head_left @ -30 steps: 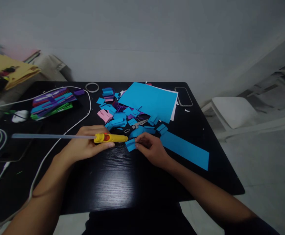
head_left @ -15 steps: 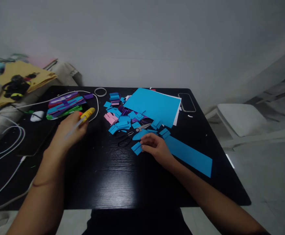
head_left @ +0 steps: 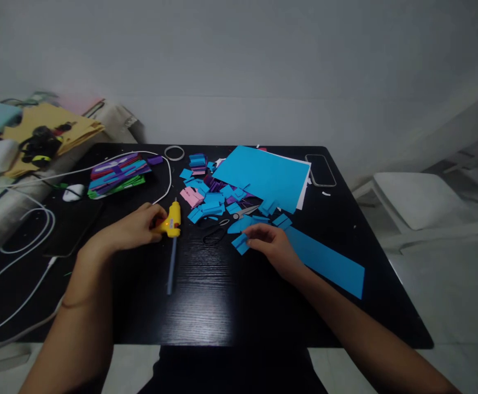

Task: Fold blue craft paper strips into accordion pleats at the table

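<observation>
My left hand [head_left: 134,230] is closed round a yellow glue gun [head_left: 170,221] that rests on the black table [head_left: 206,306]. A clear glue stick [head_left: 171,268] juts from the gun toward me. My right hand [head_left: 274,243] pinches a small folded blue paper piece [head_left: 240,243] against the table, just right of the gun. Black-handled scissors [head_left: 222,225] lie between the two hands. Behind them lies a heap of small blue, pink and purple paper pieces [head_left: 208,197].
A large blue sheet [head_left: 263,175] and a long blue strip [head_left: 329,262] lie right of the heap. A phone [head_left: 321,169] sits at the back right, a tape ring [head_left: 174,152] at the back. Coloured strips [head_left: 116,174] and white cables [head_left: 38,219] fill the left side.
My left hand swung the glue gun away from the blue piece, out to the left, then brought it down onto the table with the stick pointing toward me. The right hand stayed on the piece.
</observation>
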Demonstrator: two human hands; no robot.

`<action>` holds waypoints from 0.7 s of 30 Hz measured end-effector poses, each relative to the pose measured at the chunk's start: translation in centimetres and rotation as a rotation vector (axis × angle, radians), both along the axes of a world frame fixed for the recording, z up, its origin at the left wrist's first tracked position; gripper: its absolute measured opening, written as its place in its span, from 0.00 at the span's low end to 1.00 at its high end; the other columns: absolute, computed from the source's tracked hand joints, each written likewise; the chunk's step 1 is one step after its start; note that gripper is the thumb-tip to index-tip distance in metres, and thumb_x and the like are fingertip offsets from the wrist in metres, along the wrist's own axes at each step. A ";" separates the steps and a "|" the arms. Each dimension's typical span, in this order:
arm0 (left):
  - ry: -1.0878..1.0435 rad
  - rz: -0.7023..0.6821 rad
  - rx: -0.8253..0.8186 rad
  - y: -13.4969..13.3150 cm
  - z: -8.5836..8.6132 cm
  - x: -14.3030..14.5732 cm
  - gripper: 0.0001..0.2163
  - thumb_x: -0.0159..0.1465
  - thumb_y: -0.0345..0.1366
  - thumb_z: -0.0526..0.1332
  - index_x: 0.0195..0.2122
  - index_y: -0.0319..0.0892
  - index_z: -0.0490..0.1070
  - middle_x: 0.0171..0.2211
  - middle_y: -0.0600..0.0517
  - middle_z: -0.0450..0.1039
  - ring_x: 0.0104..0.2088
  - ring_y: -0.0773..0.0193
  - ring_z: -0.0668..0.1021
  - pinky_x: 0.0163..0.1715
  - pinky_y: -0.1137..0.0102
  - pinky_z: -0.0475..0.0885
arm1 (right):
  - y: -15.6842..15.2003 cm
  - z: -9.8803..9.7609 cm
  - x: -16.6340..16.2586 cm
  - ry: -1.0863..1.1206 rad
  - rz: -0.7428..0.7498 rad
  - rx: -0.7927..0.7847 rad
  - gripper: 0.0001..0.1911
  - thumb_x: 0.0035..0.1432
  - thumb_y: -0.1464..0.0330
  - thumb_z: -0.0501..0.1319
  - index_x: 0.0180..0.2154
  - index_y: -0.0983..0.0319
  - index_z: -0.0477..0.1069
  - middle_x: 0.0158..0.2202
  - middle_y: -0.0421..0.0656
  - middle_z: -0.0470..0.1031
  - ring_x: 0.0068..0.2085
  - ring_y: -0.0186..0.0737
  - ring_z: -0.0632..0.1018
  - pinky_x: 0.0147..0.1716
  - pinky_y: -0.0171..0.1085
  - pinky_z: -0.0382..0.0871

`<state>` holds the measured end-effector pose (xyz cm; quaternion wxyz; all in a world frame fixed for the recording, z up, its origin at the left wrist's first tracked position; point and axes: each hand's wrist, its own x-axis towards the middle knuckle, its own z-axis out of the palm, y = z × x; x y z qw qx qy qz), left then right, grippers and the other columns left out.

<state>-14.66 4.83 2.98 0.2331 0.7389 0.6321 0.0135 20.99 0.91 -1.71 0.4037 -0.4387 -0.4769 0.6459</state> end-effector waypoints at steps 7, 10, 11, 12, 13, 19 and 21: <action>-0.303 -0.024 0.290 -2.5 1.5 6.4 0.13 0.64 0.45 0.63 0.44 0.42 0.73 0.43 0.47 0.76 0.41 0.56 0.78 0.45 0.60 0.74 | -0.2 0.0 -0.2 -0.036 0.018 0.049 0.09 0.50 0.67 0.73 0.36 0.57 0.80 0.36 0.40 0.81 0.38 0.40 0.82 0.42 0.42 0.78; -0.503 -0.192 0.185 -4.0 0.7 10.7 0.21 0.63 0.47 0.67 0.54 0.44 0.70 0.48 0.47 0.76 0.46 0.56 0.78 0.47 0.61 0.74 | -0.4 -0.1 -0.5 -0.028 0.028 0.070 0.10 0.50 0.66 0.74 0.36 0.58 0.80 0.35 0.40 0.81 0.38 0.41 0.82 0.43 0.43 0.78; -0.523 -0.224 0.147 -4.3 0.3 11.9 0.24 0.62 0.47 0.69 0.56 0.45 0.69 0.48 0.48 0.76 0.46 0.56 0.78 0.47 0.61 0.74 | -0.4 -0.1 -0.6 -0.023 0.033 0.079 0.10 0.50 0.66 0.74 0.36 0.58 0.79 0.35 0.41 0.81 0.38 0.41 0.82 0.44 0.43 0.78; -0.539 -0.246 0.114 -4.6 -0.1 12.8 0.24 0.61 0.45 0.70 0.56 0.45 0.69 0.46 0.49 0.76 0.45 0.57 0.78 0.46 0.63 0.74 | -0.5 -0.2 -0.7 -0.017 0.041 0.087 0.11 0.50 0.65 0.74 0.37 0.59 0.79 0.36 0.41 0.82 0.39 0.41 0.83 0.44 0.43 0.78; -0.564 -0.255 0.086 -4.7 -0.5 13.4 0.21 0.62 0.44 0.70 0.54 0.45 0.70 0.42 0.51 0.76 0.42 0.59 0.78 0.44 0.64 0.73 | -0.6 -0.2 -0.8 -0.012 0.049 0.093 0.11 0.51 0.65 0.74 0.37 0.59 0.79 0.36 0.41 0.82 0.39 0.42 0.83 0.45 0.44 0.78; -0.692 -0.165 -0.077 -4.5 -2.0 13.9 0.08 0.65 0.41 0.65 0.35 0.41 0.75 0.28 0.56 0.72 0.31 0.66 0.74 0.33 0.71 0.68 | -0.9 -0.2 -1.0 -0.028 0.054 0.136 0.12 0.51 0.63 0.74 0.37 0.59 0.79 0.36 0.42 0.83 0.39 0.42 0.83 0.44 0.42 0.79; -0.720 -0.158 -0.086 -4.4 -2.0 13.7 0.09 0.66 0.41 0.65 0.34 0.40 0.75 0.28 0.56 0.72 0.30 0.66 0.73 0.33 0.71 0.67 | -0.9 -0.1 -1.0 -0.044 0.055 0.152 0.11 0.52 0.63 0.73 0.37 0.59 0.79 0.36 0.42 0.83 0.38 0.41 0.83 0.43 0.42 0.78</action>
